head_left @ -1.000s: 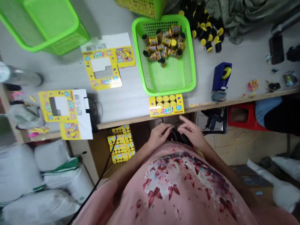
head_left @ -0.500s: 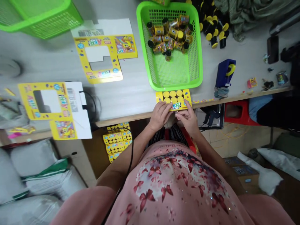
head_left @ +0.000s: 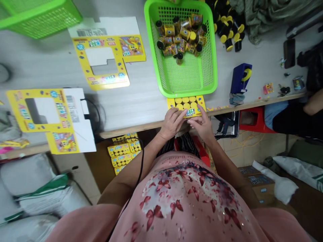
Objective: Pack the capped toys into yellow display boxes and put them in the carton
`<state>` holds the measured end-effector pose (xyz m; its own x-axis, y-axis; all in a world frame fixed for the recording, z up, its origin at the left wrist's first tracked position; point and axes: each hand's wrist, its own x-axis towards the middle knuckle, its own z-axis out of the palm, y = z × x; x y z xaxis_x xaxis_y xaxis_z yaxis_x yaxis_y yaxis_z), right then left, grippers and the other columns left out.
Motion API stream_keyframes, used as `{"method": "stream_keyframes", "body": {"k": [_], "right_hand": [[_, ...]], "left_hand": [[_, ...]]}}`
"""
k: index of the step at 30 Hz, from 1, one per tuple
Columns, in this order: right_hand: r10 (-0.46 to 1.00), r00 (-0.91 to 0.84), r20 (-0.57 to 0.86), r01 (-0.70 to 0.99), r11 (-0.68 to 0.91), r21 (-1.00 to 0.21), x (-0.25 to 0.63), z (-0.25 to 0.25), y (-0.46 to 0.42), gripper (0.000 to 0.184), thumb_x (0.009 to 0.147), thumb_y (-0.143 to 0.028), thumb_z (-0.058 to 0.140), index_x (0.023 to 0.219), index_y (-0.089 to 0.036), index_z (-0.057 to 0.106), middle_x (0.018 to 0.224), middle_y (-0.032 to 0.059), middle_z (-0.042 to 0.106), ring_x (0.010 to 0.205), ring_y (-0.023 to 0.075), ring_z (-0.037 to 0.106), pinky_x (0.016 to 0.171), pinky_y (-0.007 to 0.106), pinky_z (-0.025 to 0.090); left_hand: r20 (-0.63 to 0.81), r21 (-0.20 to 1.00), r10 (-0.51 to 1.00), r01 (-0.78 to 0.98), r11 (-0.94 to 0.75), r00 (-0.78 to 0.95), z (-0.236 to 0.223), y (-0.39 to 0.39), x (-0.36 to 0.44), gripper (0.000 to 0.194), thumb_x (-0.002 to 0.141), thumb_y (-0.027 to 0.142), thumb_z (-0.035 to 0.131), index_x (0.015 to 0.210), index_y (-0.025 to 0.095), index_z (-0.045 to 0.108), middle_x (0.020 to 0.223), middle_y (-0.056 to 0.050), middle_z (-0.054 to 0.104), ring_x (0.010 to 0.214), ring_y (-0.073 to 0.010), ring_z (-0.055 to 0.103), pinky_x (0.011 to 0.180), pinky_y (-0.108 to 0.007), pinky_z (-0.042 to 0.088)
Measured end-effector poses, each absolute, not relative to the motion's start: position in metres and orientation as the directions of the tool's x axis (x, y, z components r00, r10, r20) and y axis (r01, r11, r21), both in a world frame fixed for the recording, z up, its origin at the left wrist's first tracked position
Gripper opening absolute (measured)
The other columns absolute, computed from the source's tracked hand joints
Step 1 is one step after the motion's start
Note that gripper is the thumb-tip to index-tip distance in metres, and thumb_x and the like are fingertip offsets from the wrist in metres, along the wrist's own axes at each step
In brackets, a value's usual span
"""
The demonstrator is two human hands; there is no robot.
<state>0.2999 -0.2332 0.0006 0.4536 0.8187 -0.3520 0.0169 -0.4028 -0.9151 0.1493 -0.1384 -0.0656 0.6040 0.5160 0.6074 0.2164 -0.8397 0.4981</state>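
Note:
My left hand (head_left: 173, 123) and my right hand (head_left: 202, 126) are both on a yellow printed card (head_left: 186, 107) at the table's front edge. The card has rows of round yellow dots, and my fingers cover its lower edge. My right index finger lies along its right side. Just beyond the card stands a bright green plastic mesh basket (head_left: 188, 94), holding several small yellow-labelled cylinders with black ends (head_left: 178, 37). Neither hand touches the basket.
Flat yellow printed cardboard blanks (head_left: 101, 60) lie to the left, with a second one (head_left: 50, 114) overhanging the edge. Black-and-yellow cups (head_left: 228, 33) and a blue tape dispenser (head_left: 239, 79) stand right. Stacked yellow cards (head_left: 121, 154) sit below the table. A co-worker's arm (head_left: 314, 102) shows far right.
Both hands have risen from near my lap onto the yellow card. The card now sits between my fingers at the table edge. The view has tilted slightly.

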Motion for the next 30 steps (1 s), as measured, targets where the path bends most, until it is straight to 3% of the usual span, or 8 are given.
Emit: {"method": "stream_keyframes", "body": {"k": [6, 10, 16, 19, 22, 25, 28, 30], "right_hand": [[0.789, 0.413, -0.455, -0.006, -0.497, -0.868, 0.313, -0.005, -0.228, 0.091, 0.078, -0.033, 0.076, 0.159, -0.030, 0.034, 0.079, -0.0031, 0.075, 0.060, 0.0132, 0.060, 0.056, 0.026, 0.056], [0.781, 0.429, -0.455, 0.016, -0.510, -0.860, 0.312, -0.009, -0.232, 0.090, 0.079, -0.034, 0.075, 0.159, -0.030, 0.035, 0.079, -0.0034, 0.075, 0.061, 0.0138, 0.061, 0.060, 0.028, 0.057], [0.785, 0.498, -0.367, 0.099, -0.472, -0.876, 0.301, -0.016, -0.233, 0.079, 0.084, -0.034, 0.069, 0.157, -0.030, 0.039, 0.082, -0.0024, 0.076, 0.071, 0.0160, 0.068, 0.075, 0.033, 0.060], [0.784, 0.460, -0.417, 0.079, -0.504, -0.860, 0.307, -0.013, -0.239, 0.079, 0.083, -0.041, 0.073, 0.155, -0.031, 0.042, 0.080, -0.0026, 0.076, 0.068, 0.0165, 0.069, 0.072, 0.033, 0.061], [0.721, 0.520, -0.458, 0.036, -0.554, -0.832, 0.333, -0.012, -0.245, 0.083, 0.082, -0.057, 0.071, 0.153, -0.025, 0.043, 0.075, -0.0015, 0.074, 0.064, 0.0176, 0.068, 0.067, 0.034, 0.061], [0.671, 0.618, -0.409, 0.054, -0.556, -0.830, 0.372, -0.021, -0.232, 0.081, 0.082, -0.071, 0.063, 0.143, -0.018, 0.054, 0.088, 0.0054, 0.077, 0.081, 0.0206, 0.072, 0.076, 0.036, 0.061], [0.755, 0.442, -0.484, 0.048, -0.559, -0.828, 0.397, -0.032, -0.200, 0.072, 0.083, -0.076, 0.060, 0.127, -0.019, 0.065, 0.107, 0.0091, 0.078, 0.103, 0.0231, 0.072, 0.091, 0.040, 0.060], [0.786, 0.266, -0.558, -0.012, -0.576, -0.817, 0.400, -0.034, -0.184, 0.068, 0.082, -0.076, 0.063, 0.120, -0.020, 0.069, 0.108, 0.0081, 0.079, 0.105, 0.0238, 0.073, 0.095, 0.041, 0.059]], "left_hand": [[0.516, 0.532, 0.520, 0.222, -0.817, 0.681, -0.068, -0.137, 0.144, 0.045, 0.101, 0.019, 0.054, 0.143, 0.034, 0.061, 0.119, -0.010, 0.065, 0.119, -0.0258, 0.055, 0.109, -0.049, 0.047], [0.491, 0.518, 0.545, 0.275, -0.810, 0.680, -0.067, -0.140, 0.145, 0.035, 0.099, 0.022, 0.056, 0.129, 0.030, 0.072, 0.116, -0.010, 0.066, 0.118, -0.0269, 0.056, 0.108, -0.051, 0.048], [0.382, 0.598, 0.676, 0.389, -0.701, 0.630, -0.064, -0.148, 0.158, 0.025, 0.096, 0.037, 0.063, 0.116, 0.029, 0.076, 0.110, -0.011, 0.067, 0.113, -0.0290, 0.058, 0.107, -0.058, 0.045], [0.473, 0.562, 0.680, 0.402, -0.723, 0.561, -0.063, -0.149, 0.164, 0.018, 0.096, 0.034, 0.066, 0.110, 0.029, 0.077, 0.105, -0.010, 0.068, 0.107, -0.0264, 0.059, 0.104, -0.054, 0.047], [0.578, 0.451, 0.605, 0.403, -0.796, 0.548, -0.063, -0.147, 0.166, 0.018, 0.095, 0.032, 0.069, 0.110, 0.027, 0.075, 0.105, -0.010, 0.068, 0.105, -0.0257, 0.059, 0.099, -0.049, 0.051], [0.599, 0.386, 0.568, 0.418, -0.822, 0.564, -0.064, -0.144, 0.167, 0.021, 0.094, 0.032, 0.069, 0.113, 0.025, 0.074, 0.108, -0.012, 0.068, 0.106, -0.0265, 0.060, 0.098, -0.050, 0.052], [0.607, 0.398, 0.573, 0.413, -0.819, 0.551, -0.063, -0.146, 0.165, 0.023, 0.095, 0.029, 0.068, 0.116, 0.023, 0.072, 0.109, -0.013, 0.068, 0.107, -0.0267, 0.060, 0.099, -0.050, 0.053], [0.567, 0.448, 0.601, 0.402, -0.799, 0.563, -0.060, -0.153, 0.160, 0.023, 0.096, 0.025, 0.065, 0.118, 0.022, 0.072, 0.113, -0.014, 0.068, 0.112, -0.0267, 0.061, 0.102, -0.052, 0.052]]}}
